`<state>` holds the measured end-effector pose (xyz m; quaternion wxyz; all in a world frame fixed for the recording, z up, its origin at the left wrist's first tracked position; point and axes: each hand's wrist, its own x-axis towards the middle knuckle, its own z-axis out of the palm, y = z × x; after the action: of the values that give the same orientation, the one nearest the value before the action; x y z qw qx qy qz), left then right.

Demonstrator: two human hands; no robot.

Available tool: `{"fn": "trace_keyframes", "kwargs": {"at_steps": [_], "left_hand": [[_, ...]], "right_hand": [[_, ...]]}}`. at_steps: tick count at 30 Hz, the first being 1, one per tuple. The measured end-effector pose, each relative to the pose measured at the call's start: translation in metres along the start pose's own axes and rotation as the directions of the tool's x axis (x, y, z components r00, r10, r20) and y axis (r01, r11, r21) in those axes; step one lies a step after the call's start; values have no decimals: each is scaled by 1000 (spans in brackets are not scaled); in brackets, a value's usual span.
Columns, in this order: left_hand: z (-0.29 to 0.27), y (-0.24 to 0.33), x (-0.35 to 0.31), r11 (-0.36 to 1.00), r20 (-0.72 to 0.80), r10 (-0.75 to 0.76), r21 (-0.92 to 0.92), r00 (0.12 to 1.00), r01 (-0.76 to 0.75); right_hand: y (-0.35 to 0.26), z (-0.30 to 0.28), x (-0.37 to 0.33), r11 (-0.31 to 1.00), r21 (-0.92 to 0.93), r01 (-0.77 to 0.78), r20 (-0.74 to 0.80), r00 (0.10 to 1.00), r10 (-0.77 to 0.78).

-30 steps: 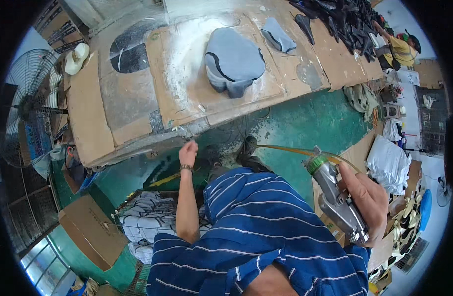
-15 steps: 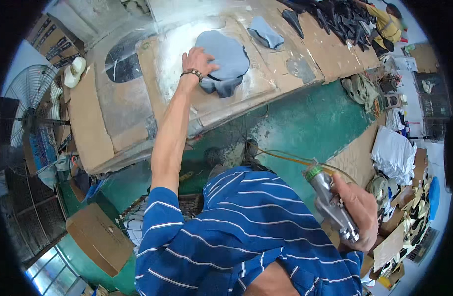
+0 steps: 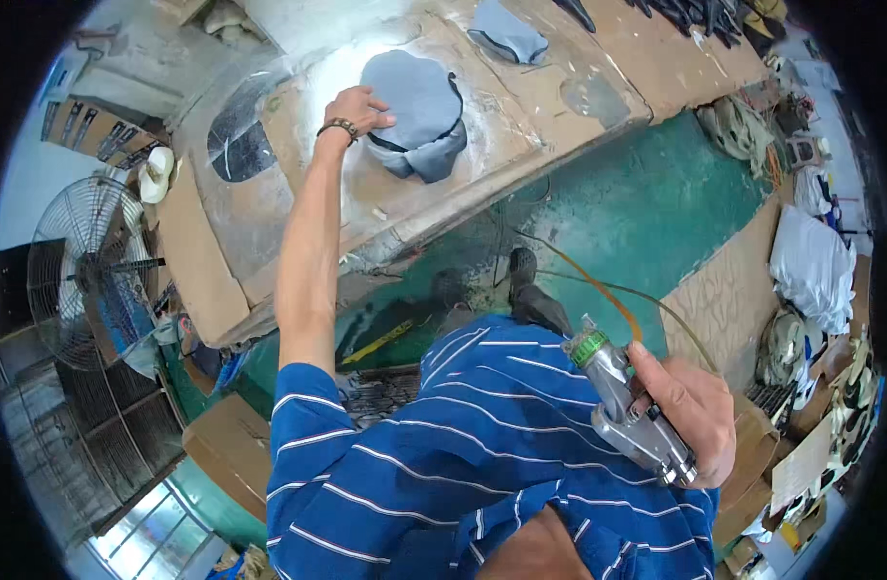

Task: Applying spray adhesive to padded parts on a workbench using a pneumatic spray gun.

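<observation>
My left hand (image 3: 358, 111) reaches out over the cardboard-covered table (image 3: 207, 266). Its fingers are apart, the tips resting at the left edge of a rounded grey-blue sheet piece (image 3: 412, 92) with a dark rim. Darker grey folds hang from that piece's near side. In my right hand (image 3: 690, 411) is a metal spray gun (image 3: 622, 387) with a green ring near its nozzle. The gun is held close to my body, nozzle toward the upper left. A smaller grey-blue piece (image 3: 508, 34) lies farther right on the table.
Brown and dark hoses (image 3: 598, 288) trail over the green floor near the gun. A wire-cage fan (image 3: 88, 271) stands at the left, below a white cap (image 3: 156, 175). Black pieces (image 3: 700, 19) are heaped at the far right. A cardboard box (image 3: 231, 454) sits lower left.
The whole view has shifted. My left fingers have drawn back leftward across the grey-blue piece to its edge. The spray gun has moved slightly left within the view, still in my right hand.
</observation>
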<state>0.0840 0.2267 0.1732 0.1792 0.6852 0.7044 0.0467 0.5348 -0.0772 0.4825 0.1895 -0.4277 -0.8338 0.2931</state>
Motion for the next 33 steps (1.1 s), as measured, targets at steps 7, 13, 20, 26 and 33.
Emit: {"fn": "trace_keyframes", "kwargs": {"at_steps": [7, 13, 20, 26, 33], "left_hand": [[8, -17, 2, 997, 41, 17, -81, 999, -14], [2, 4, 3, 973, 135, -52, -217, 989, 81], [8, 52, -68, 952, -689, -45, -250, 724, -179], [79, 77, -200, 721, -564, -523, -692, 640, -21], [293, 38, -360, 616, -236, -735, -625, 636, 480]], "right_hand": [[53, -21, -24, 997, 53, -62, -115, 991, 67], [90, -48, -29, 982, 161, -102, -106, 987, 120], [150, -81, -8, 978, 202, -59, -12, 998, 62], [164, -87, 38, 984, 145, -104, -133, 983, 124], [144, -84, 86, 986, 158, -55, -110, 991, 73]]}}
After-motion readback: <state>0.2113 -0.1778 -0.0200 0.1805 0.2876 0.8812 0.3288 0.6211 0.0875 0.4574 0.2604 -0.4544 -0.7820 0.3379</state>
